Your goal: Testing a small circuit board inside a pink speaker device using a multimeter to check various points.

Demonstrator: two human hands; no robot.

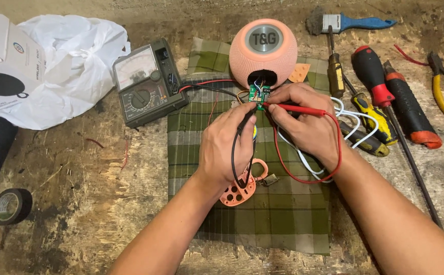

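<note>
My left hand (227,145) pinches the black probe (246,119); my right hand (306,119) pinches the red probe (296,108); both tips meet the half-hidden green circuit board (258,94) beneath the speaker (263,51).

Red probe (298,108) in my right grip (303,122), black probe (243,125) in my left grip (227,147); small green board (258,94); salmon-pink round speaker (262,51); green plaid cloth (278,214); stained brown surface (79,214).
</note>
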